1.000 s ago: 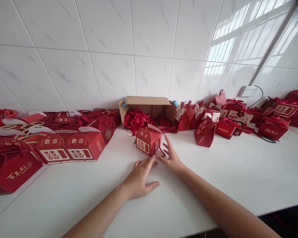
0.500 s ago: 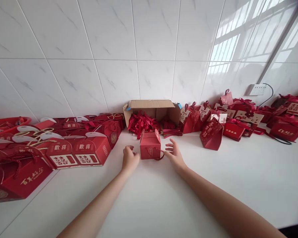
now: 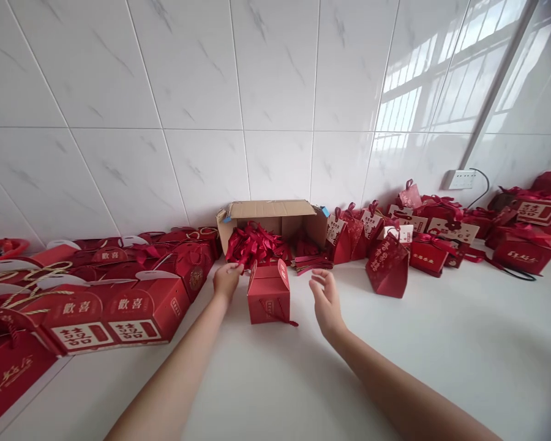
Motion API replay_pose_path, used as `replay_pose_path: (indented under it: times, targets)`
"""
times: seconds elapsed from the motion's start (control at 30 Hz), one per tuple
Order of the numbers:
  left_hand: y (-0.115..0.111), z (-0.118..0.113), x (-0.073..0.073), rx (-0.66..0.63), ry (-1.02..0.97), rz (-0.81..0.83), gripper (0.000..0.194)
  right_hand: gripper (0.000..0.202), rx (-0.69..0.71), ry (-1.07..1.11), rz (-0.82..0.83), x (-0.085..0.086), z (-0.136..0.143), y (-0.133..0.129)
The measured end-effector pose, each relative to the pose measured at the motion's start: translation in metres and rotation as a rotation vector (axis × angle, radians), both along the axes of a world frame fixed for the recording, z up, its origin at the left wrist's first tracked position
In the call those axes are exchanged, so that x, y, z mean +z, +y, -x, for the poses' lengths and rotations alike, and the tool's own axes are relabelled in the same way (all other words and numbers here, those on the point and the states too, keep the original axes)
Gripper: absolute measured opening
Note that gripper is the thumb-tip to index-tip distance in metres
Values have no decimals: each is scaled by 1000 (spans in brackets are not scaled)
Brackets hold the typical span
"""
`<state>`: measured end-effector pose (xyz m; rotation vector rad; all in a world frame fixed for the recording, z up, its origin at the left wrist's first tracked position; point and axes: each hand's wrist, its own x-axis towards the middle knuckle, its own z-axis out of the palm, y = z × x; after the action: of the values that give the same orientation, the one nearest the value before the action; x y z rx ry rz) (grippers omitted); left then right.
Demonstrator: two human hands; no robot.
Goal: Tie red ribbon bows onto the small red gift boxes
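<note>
A small red gift box (image 3: 269, 300) stands in the middle of the white table, its rounded top flaps raised and a dark red cord hanging at its front. Behind it, an open cardboard carton (image 3: 272, 209) holds a heap of red ribbons (image 3: 257, 244). My left hand (image 3: 226, 280) is at the carton's front left corner, its fingers pinched on the end of a red ribbon. To the right of the gift box, my right hand (image 3: 326, 300) is raised with its fingers curled a little and apart, holding nothing.
Rows of red boxes (image 3: 119, 306) fill the left side, with a red basin (image 3: 9, 247) behind. Red bags (image 3: 388, 269) and ribboned boxes (image 3: 523, 251) line the right. A socket strip (image 3: 460, 179) with a black cable is on the tiled wall.
My left hand has moved forward from beside the gift box to the ribbons and taken hold of one. My right hand has drawn away from the box's cord. The view has shifted slightly.
</note>
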<state>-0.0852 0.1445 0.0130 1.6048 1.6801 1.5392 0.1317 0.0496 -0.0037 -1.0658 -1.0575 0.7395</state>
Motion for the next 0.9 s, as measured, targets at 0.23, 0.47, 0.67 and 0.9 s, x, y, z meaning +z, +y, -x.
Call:
replay_pose_path:
  times: [0.23, 0.47, 0.67, 0.9]
  targets:
    - [-72, -2, 116, -94, -120, -141, 23, 17, 530, 74, -133, 117, 8, -4]
    - [-181, -22, 163, -288, 180, -163, 21, 36, 667, -175, -252, 159, 37, -65]
    - [-188, -25, 157, -343, 190, -112, 27, 13, 693, 123, -309, 151, 38, -71]
    - [-177, -34, 157, -491, 167, -43, 15, 12, 608, 270, -315, 152, 21, -58]
